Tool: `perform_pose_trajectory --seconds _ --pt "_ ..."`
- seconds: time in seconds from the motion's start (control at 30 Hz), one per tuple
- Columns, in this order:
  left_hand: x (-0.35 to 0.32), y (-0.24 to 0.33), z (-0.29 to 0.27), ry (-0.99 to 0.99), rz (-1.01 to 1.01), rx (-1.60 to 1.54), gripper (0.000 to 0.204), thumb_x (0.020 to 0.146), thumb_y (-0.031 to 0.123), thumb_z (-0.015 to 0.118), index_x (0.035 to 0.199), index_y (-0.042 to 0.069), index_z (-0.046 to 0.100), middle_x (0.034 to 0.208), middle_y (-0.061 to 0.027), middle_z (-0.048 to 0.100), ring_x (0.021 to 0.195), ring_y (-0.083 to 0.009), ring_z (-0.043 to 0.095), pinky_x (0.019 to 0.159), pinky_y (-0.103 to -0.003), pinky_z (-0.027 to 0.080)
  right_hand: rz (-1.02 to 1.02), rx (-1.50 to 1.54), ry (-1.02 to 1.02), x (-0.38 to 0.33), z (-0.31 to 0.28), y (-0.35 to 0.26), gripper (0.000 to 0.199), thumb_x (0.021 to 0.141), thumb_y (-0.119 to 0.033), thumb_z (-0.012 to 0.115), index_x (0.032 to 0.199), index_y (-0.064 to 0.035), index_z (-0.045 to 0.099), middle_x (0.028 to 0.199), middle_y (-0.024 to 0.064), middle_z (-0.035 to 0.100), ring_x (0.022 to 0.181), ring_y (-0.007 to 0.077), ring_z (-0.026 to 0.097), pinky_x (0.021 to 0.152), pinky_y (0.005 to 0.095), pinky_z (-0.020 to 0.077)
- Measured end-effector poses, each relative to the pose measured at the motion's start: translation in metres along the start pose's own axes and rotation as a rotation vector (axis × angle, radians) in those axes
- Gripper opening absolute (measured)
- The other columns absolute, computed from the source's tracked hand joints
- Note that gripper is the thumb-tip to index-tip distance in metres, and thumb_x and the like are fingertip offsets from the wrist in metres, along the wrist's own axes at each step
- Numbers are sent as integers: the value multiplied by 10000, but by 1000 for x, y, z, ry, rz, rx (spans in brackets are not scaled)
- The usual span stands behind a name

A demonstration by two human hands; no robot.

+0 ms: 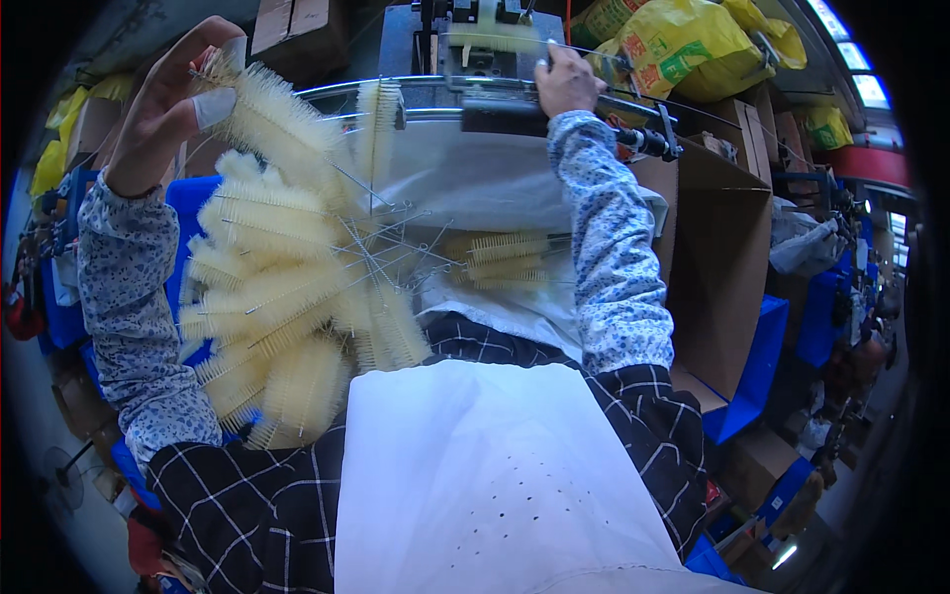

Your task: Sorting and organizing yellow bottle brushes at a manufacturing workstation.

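Note:
My left hand (188,104), with white tape on its fingertips, pinches the tip of a cream bottle brush (282,119). That brush slants down to the right, its wire stem over a big heap of similar brushes (267,297). The heap's twisted wire stems (381,243) cross in the middle. My right hand (571,81) is at the machine (485,74), fingers curled at its right side, beside the end of a blurred cream brush (495,38) in the machine. What these fingers grip is hidden. One more brush (377,129) stands upright against the curved metal rail (426,81).
Several brushes (507,259) lie on white sheeting near my right forearm. An open cardboard box (717,267) stands at the right by a blue bin (752,381). Yellow bags (688,49) are at the back right. Blue plastic (193,203) shows behind the heap.

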State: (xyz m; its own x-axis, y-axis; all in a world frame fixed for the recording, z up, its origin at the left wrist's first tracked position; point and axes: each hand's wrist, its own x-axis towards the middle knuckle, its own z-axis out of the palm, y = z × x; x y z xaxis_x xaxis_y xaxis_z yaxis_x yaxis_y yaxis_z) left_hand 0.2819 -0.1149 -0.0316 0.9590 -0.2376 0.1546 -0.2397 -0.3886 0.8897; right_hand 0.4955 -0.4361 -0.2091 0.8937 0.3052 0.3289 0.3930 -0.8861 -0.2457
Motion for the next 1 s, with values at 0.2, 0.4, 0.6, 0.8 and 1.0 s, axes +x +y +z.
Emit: perform_pose_trajectory --seconds 0.2,0.4,0.6,0.8,1.0 --pt "4 -3 3 -55 -2 -16 592 704 411 605 1174 111 407 1031 -76 466 936 -168 518 812 -299 451 -26 -40 -41 -9 12 -62 226 811 -179 452 1007 -117 546 973 47 544 918 204 518 817 460 333" --pt "5 4 4 -58 -46 58 604 700 430 605 1169 106 404 999 -71 480 908 -160 527 801 -294 458 -51 -53 -69 -6 8 -54 252 807 -193 465 1037 -124 543 979 45 543 939 205 510 823 457 325" --pt "-5 -3 -4 -19 -52 43 483 732 368 545 1150 157 428 960 -33 470 870 -117 485 732 -235 435 12 -30 -86 2 0 20 343 768 -288 501 1082 -154 535 1049 44 540 996 220 493 836 474 308" --pt "-4 -9 -3 13 31 63 528 770 424 520 1188 129 386 952 -53 498 745 -92 500 620 -190 455 9 79 -183 34 -11 82 298 760 -350 487 996 -201 593 996 60 571 978 224 508 796 452 376" --pt "23 -22 25 -149 111 -144 507 788 366 539 1197 116 375 910 -41 510 772 -94 532 646 -216 476 -332 -411 -207 61 -20 122 257 816 -306 428 1004 -208 573 979 46 574 935 230 506 845 353 356"
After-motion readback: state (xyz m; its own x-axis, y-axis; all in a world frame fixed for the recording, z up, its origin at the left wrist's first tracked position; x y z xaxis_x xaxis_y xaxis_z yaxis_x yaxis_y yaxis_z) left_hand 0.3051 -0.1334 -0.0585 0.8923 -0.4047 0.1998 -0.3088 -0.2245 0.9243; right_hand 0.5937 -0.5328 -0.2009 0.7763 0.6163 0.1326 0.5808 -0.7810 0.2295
